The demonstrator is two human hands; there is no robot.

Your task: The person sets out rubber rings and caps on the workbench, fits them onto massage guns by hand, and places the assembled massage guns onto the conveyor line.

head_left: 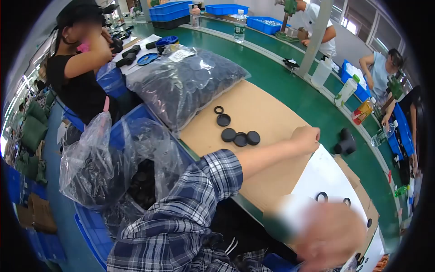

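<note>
My left arm, in a plaid sleeve, reaches across the brown board (272,109). My left hand (306,139) is at its far edge, near the white paper (324,170). Its fingers are curled together, and whatever they hold is hidden. To the right lies a black tube-like fitting (345,143), apart from the hand. Several black round caps (253,138) and a small black ring (219,109) rest on the board. At lower right my right hand (335,231) is badly blurred, so its fingers cannot be made out. Near it, a black ring (321,196) lies on the paper.
A large clear bag of black parts (181,81) sits on the board's far left. An open plastic bag (97,167) with black pieces fills a blue bin (86,231) beside me. Bottles (321,71) line the green table (276,68). Co-workers (81,68) are around it.
</note>
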